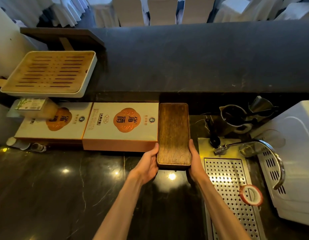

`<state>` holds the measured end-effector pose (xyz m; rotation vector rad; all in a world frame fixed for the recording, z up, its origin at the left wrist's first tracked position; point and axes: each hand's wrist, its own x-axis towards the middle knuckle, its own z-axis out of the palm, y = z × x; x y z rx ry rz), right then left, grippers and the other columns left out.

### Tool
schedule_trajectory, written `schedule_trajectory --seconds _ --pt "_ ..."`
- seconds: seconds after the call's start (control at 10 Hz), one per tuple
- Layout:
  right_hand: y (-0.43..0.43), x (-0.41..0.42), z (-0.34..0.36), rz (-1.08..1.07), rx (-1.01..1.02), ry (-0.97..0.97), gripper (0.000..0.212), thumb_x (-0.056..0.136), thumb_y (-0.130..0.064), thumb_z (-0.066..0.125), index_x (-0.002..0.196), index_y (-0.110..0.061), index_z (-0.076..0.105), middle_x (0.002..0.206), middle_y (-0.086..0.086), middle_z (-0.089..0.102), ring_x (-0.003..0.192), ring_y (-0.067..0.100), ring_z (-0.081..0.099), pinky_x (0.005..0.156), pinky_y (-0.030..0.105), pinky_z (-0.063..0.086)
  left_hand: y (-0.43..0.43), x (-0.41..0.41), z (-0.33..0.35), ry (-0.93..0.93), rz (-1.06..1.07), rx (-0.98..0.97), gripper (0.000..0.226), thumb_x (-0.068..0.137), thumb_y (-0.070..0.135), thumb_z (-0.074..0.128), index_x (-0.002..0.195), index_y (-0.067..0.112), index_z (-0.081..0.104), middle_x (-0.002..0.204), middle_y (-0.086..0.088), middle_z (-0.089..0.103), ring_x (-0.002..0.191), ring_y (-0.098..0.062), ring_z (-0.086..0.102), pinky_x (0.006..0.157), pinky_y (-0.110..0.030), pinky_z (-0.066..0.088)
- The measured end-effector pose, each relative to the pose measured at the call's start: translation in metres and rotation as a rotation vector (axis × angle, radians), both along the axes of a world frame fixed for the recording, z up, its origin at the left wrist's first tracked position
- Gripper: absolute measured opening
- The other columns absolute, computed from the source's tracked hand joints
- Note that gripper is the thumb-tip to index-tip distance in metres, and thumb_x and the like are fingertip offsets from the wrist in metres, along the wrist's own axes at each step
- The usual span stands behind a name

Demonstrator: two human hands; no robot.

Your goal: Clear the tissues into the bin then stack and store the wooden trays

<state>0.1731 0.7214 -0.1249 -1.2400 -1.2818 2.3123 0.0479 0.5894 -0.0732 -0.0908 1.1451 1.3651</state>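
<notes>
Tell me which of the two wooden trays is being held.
The dark, narrow wooden tray, gripped at its near end by the left hand and right hand. The pale slatted tray sits untouched at far left.

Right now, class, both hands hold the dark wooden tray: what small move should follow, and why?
Probably slide the dark wooden tray forward. The left hand and right hand grip its near end, and it points into the gap between the orange-and-white box and the metal pitchers.

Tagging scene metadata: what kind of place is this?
Likely a service bar in a banquet or restaurant hall. A raised dark counter fronts cloth-covered chairs; behind it sit a perforated steel drain tray with a tap, and a slatted tea tray.
</notes>
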Motion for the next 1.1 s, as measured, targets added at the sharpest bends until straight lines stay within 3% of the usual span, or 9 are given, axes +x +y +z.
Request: schedule_trajectory --seconds 0.1,0.2,0.4,0.5,0.6,0.7,0.8,0.9,1.1 --pt "0.002 0.001 0.007 -0.026 0.019 -0.016 0.035 0.096 -0.059 0.036 0.101 -0.035 0.06 0.083 -0.025 0.075 0.08 -0.005 0.071 0.067 0.019 0.055 0.007 0.006 0.002 0.032 -0.012 0.003 0.042 0.091 0.045 0.05 0.122 0.019 0.058 0.117 -0.005 0.072 0.108 -0.017 0.068 0.079 -0.028 0.057" --pt "0.004 0.007 0.012 0.018 0.157 -0.08 0.03 0.096 -0.06 0.038 0.098 -0.039 0.06 0.079 -0.032 0.072 0.075 -0.013 0.067 0.055 0.007 0.051 0.01 0.011 0.012 0.065 -0.014 -0.03 0.034 0.095 0.038 0.047 0.119 0.017 0.057 0.11 -0.005 0.073 0.101 -0.016 0.07 0.074 -0.027 0.057" --pt "-0.004 0.025 0.05 0.091 0.131 -0.083 0.051 0.098 -0.058 0.028 0.12 -0.025 0.062 0.112 -0.01 0.068 0.115 0.012 0.06 0.083 0.017 0.045 -0.017 0.024 0.04 0.23 -0.089 -0.088 0.047 0.103 0.042 0.026 0.134 0.018 0.05 0.13 0.0 0.056 0.114 -0.01 0.052 0.089 -0.022 0.041" --pt "-0.023 0.042 0.06 0.136 0.506 -0.217 0.055 0.102 -0.048 0.029 0.147 -0.016 0.037 0.147 0.001 0.047 0.138 0.011 0.035 0.109 0.026 0.031 -0.04 0.038 0.039 0.732 -0.201 -0.308 0.044 0.103 0.034 0.034 0.142 0.015 0.043 0.15 -0.004 0.042 0.131 -0.014 0.045 0.108 -0.03 0.036" --pt "-0.04 0.059 0.062 0.338 1.114 -0.376 0.064 0.1 -0.044 0.039 0.155 -0.019 0.016 0.162 -0.002 0.02 0.149 0.016 0.016 0.118 0.039 0.021 -0.052 0.051 0.037 1.236 -0.356 -0.346 0.056 0.101 0.027 0.038 0.153 0.026 0.016 0.163 0.001 0.01 0.149 -0.023 0.006 0.12 -0.046 0.014" --pt "-0.048 0.069 0.057 0.59 1.398 -0.58 0.078 0.093 -0.037 0.052 0.156 -0.018 0.01 0.164 0.001 0.009 0.151 0.025 0.011 0.12 0.043 0.023 -0.051 0.063 0.031 1.515 -0.688 -0.372 0.068 0.099 0.027 0.041 0.153 0.032 -0.001 0.162 0.009 -0.012 0.149 -0.024 -0.009 0.117 -0.06 0.012" --pt "-0.048 0.069 0.06 0.65 1.409 -0.658 0.087 0.086 -0.024 0.058 0.156 -0.018 0.006 0.165 0.003 0.004 0.151 0.025 0.007 0.121 0.045 0.019 -0.045 0.067 0.03 1.584 -0.754 -0.476 0.08 0.093 0.021 0.05 0.153 0.03 -0.003 0.162 0.008 -0.011 0.15 -0.026 0.001 0.116 -0.063 0.009" --pt "-0.046 0.063 0.076 0.709 1.38 -0.699 0.086 0.085 -0.026 0.06 0.155 -0.016 0.011 0.164 0.005 0.01 0.149 0.024 0.016 0.12 0.044 0.023 -0.034 0.058 0.045 1.614 -0.831 -0.514 0.076 0.09 0.022 0.055 0.152 0.025 0.012 0.163 0.002 0.005 0.149 -0.026 0.009 0.116 -0.064 0.008" --pt "-0.038 0.056 0.137 0.729 1.298 -0.587 0.063 0.094 -0.037 0.053 0.15 -0.017 0.031 0.153 0.007 0.04 0.14 0.024 0.037 0.113 0.041 0.036 -0.04 0.042 0.087 1.847 -0.882 -0.557 0.059 0.093 0.056 0.04 0.145 0.029 0.033 0.154 -0.002 0.035 0.145 -0.025 0.024 0.116 -0.06 0.009"
